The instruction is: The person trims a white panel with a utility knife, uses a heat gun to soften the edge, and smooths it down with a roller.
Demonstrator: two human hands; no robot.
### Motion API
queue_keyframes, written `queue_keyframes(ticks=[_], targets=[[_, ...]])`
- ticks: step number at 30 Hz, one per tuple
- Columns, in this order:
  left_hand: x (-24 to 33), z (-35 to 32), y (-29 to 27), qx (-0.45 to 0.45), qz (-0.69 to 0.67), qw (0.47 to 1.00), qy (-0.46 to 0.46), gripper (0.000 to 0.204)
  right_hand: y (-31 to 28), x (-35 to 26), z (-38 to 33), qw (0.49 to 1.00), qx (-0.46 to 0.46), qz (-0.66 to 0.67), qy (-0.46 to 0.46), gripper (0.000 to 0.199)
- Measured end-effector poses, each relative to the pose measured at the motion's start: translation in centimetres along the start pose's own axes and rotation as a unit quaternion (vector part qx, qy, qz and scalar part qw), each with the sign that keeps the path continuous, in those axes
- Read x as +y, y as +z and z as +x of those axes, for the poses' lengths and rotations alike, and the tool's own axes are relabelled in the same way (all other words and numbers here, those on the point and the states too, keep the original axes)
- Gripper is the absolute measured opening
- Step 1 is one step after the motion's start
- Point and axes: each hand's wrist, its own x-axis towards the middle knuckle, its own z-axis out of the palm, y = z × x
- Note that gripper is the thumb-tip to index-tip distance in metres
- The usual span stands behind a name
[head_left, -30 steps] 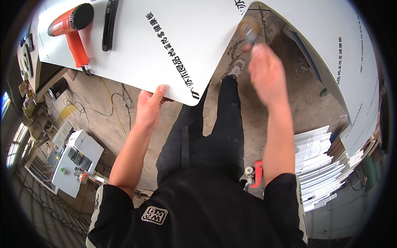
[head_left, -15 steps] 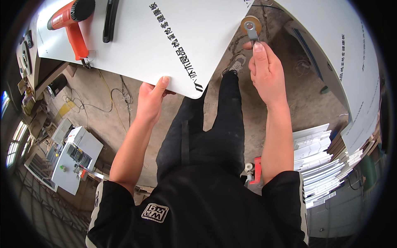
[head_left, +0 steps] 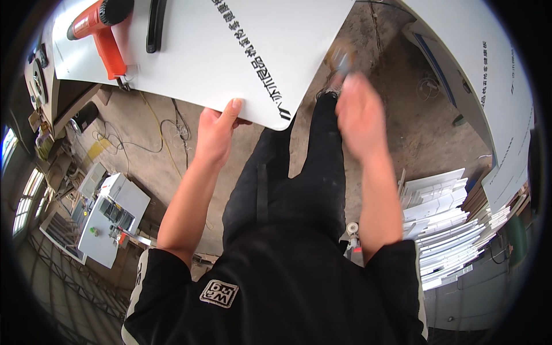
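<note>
A large white panel (head_left: 190,52) with black print stretches across the top left, its rounded corner pointing toward me. My left hand (head_left: 217,129) grips its near edge, thumb on top and fingers underneath, mostly hidden. My right hand (head_left: 359,118), smeared by motion, is closed around a hand roller (head_left: 341,59) with a tan wheel and a metal fork. The roller is just off the panel's right edge; whether it touches the edge I cannot tell. An orange-red heat gun (head_left: 103,43) with a black end lies on the panel at the far left, and a slim black tool (head_left: 155,26) lies beside it.
Another curved-looking white panel (head_left: 497,109) runs along the right side. Below it lies a stack of white strips (head_left: 443,230). Cables (head_left: 129,146) trail over the concrete floor at left, near a pale machine (head_left: 112,213). My legs stand under the panel's corner.
My right hand has moved slightly down and left with the roller and is now blurred. My left hand stays on the panel's edge. The view has shifted a little.
</note>
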Motion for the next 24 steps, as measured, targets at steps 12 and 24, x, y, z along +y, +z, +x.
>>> queue_keyframes(ticks=[12, 24], targets=[[0.1, -0.1, 0.3, 0.012, -0.013, 1.0, -0.002, 0.046, -0.4, -0.6, 0.8, 0.992, 0.056, -0.088, -0.068, 0.039], [-0.1, 0.1, 0.2, 0.0, -0.01, 1.0, 0.01, 0.045, -0.3, -0.1, 1.7, 0.999, 0.015, 0.02, -0.047, 0.038]])
